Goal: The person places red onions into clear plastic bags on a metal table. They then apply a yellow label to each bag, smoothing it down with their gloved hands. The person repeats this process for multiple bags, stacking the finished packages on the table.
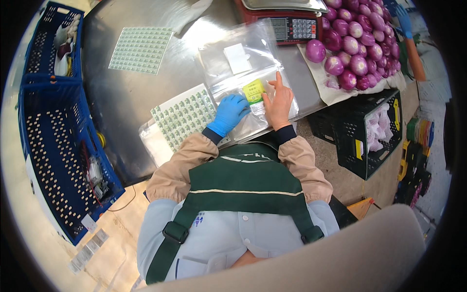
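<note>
My left hand (231,112), in a blue glove, rests with bent fingers at the left edge of a green and yellow printed label (253,91). The label lies on clear plastic bags (288,98) stacked on the metal table. Bare, my right hand (279,101) touches the label's right side with its thumb, index finger stretched out. Whether the left fingers pinch anything cannot be told. A sheet of small green stickers (184,113) lies beside my left hand, partly under my forearm. White paper pieces (238,59) show farther up on the bags.
Another sticker sheet (140,49) lies on the metal table (109,109). A red scale (284,29) stands at the back, with peeled red onions (357,54) on cloth to its right. Blue crates (54,95) line the left; a black crate (365,135) is at right. Another person's gloved hand shows top right.
</note>
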Tool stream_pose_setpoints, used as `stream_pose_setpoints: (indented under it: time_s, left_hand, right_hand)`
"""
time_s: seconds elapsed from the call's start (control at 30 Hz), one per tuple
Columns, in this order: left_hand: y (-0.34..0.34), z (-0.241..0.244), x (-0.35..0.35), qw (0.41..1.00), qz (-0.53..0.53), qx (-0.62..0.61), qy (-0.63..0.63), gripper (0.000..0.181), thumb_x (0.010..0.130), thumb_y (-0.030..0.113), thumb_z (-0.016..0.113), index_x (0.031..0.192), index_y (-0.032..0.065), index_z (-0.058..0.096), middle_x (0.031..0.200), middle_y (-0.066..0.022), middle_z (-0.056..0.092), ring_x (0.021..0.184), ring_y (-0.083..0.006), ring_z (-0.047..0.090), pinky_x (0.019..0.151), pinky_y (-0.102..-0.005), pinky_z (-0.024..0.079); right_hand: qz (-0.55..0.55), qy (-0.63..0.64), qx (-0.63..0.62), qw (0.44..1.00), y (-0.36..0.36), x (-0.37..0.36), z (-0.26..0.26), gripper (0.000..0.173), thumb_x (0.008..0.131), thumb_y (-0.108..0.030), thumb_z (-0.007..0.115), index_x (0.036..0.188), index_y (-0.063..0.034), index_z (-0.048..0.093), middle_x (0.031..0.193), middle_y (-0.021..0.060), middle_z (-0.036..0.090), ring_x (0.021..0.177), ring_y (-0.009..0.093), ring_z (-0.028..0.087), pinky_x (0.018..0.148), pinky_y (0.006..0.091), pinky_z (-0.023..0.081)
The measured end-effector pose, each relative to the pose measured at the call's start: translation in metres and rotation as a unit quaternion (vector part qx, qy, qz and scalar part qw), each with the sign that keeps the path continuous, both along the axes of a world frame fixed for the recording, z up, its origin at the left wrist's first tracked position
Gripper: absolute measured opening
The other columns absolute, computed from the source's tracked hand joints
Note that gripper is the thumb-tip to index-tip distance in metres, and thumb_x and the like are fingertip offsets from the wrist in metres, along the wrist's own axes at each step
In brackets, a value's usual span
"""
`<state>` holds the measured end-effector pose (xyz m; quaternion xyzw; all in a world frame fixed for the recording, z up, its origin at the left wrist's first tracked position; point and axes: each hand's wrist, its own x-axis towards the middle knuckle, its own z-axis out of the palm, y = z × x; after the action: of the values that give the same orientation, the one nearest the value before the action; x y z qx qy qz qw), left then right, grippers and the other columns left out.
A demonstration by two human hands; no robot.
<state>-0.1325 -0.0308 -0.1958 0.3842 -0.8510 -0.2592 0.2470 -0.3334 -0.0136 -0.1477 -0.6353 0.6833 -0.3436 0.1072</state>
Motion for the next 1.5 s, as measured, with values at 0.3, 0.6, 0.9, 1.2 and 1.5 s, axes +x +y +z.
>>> stream_pose_setpoints:
  time_s: [0.3,0.6,0.9,1.2,1.5]
  left_hand:
    - [-0.029,0.046,0.021,0.894,0.294,0.116,0.317,0.019,0.091,0.022,0.07,0.103,0.0084,0.065,0.098,-0.0142,0.064,0.09,-0.0346,0.062,0.081,-0.0423,0.05]
    - [0.0,0.002,0.002,0.999,0.017,0.008,0.028,0.013,0.091,0.02,0.069,0.1,0.0108,0.068,0.1,-0.009,0.064,0.09,-0.0289,0.061,0.089,-0.0392,0.048]
    - [-0.025,0.054,0.019,0.922,0.265,0.014,0.281,0.014,0.092,0.013,0.068,0.104,0.0065,0.065,0.102,-0.0139,0.063,0.092,-0.0334,0.061,0.086,-0.0408,0.049]
    - [-0.01,-0.004,0.0,1.0,0.017,-0.018,0.015,0.025,0.086,0.026,0.076,0.102,0.01,0.066,0.103,-0.0114,0.064,0.094,-0.032,0.06,0.086,-0.0417,0.049]
    - [-0.068,0.049,0.094,0.882,0.336,0.082,0.32,0.017,0.099,0.011,0.061,0.113,0.0021,0.066,0.109,-0.0093,0.067,0.096,-0.0191,0.063,0.09,-0.0304,0.049]
  right_hand:
    - [-0.057,-0.309,0.033,0.949,-0.007,-0.032,0.007,0.069,0.09,-0.006,0.073,0.15,-0.004,0.04,0.093,0.002,0.071,0.095,0.015,0.064,0.098,0.035,0.047]
    - [-0.04,-0.047,0.07,0.996,-0.004,0.002,-0.007,0.066,0.089,-0.019,0.074,0.148,-0.0097,0.045,0.122,0.0067,0.065,0.116,0.023,0.057,0.108,0.0419,0.029]
    - [-0.075,-0.21,0.057,0.973,-0.004,-0.033,-0.013,0.012,0.089,-0.021,0.076,0.095,-0.0115,0.076,0.134,0.0069,0.057,0.127,0.029,0.048,0.109,0.0436,0.035]
    - [-0.124,-0.022,0.052,0.991,-0.006,-0.001,-0.014,0.047,0.087,-0.025,0.076,0.13,-0.013,0.061,0.134,0.0092,0.054,0.127,0.031,0.046,0.108,0.0498,0.028]
    - [-0.132,-0.136,-0.112,0.976,-0.018,-0.031,0.034,0.046,0.099,-0.013,0.063,0.14,0.0012,0.047,0.136,0.0162,0.051,0.121,0.031,0.049,0.107,0.042,0.038]
